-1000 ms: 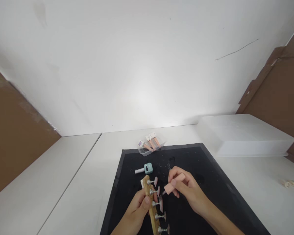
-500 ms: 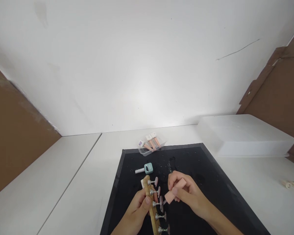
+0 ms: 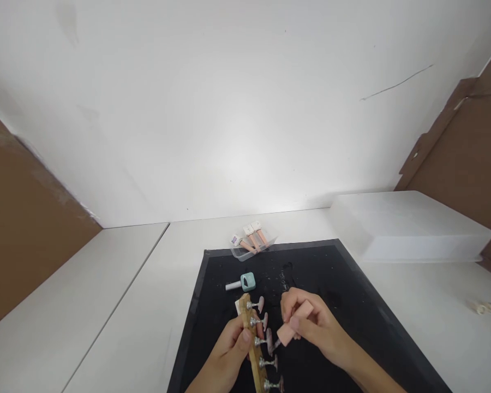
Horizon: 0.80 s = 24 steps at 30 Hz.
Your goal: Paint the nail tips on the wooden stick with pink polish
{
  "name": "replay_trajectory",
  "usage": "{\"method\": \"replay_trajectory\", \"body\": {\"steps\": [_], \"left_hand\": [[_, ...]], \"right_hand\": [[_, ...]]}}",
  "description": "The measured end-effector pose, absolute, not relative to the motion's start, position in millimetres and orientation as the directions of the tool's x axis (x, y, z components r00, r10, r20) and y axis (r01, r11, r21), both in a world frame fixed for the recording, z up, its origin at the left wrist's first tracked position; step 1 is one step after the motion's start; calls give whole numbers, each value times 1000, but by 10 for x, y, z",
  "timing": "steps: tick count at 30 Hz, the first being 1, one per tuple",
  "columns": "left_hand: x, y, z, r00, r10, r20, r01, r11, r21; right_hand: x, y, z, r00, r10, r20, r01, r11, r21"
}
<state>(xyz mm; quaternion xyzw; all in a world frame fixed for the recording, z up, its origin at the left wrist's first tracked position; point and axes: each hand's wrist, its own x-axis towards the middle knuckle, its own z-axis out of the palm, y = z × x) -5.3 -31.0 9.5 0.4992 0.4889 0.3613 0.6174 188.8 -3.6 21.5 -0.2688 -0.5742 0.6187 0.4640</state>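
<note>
My left hand (image 3: 229, 349) is closed around a wooden nail tip stand (image 3: 254, 357), thumb across its face. Several false nail tips (image 3: 265, 322) stick out from its right side on metal holders. Behind the stand's upper end shows a white corner of something (image 3: 238, 307), mostly hidden. My right hand (image 3: 313, 322) pinches the pink cap of a nail polish brush (image 3: 294, 323), pointing down and left. The brush end is at the middle nail tip (image 3: 269, 341) and seems to touch it.
A green nail polish bottle with a white cap (image 3: 247, 281) lies on the black mat (image 3: 311, 262). Behind it, a clear tray (image 3: 241, 255) holds several pink-capped bottles. A white box (image 3: 413, 229) stands at right, near small pale rings (image 3: 480, 308). A white wall (image 3: 229, 109) rises behind.
My right hand has shifted slightly, bringing the brush cap a little right and down, with the brush end lower on the middle nail tip. My left hand and the stand look unchanged.
</note>
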Motion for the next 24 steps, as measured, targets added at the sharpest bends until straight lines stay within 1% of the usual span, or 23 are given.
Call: {"method": "replay_trajectory", "body": {"steps": [8,12,15,19,24], "left_hand": [[-65,-321,87,256,935,-244,60,236,970],[-58,-313,118,264,938,-224,58,217,975],[-55,-306,135,271,935,-229,66,219,973],[-61,-318,116,268,935,-231,76,219,973],[-87,-333,43,266,931,-249,83,235,968]], "right_hand": [[1863,-24,219,-303,941,151,-226,83,-971],[1885,-52,200,-371,910,187,-264,89,-960],[1888,-70,228,-410,888,206,-234,116,-965],[1864,-62,265,-344,922,176,-191,115,-975],[1864,-32,223,-257,953,162,-214,108,-971]]}}
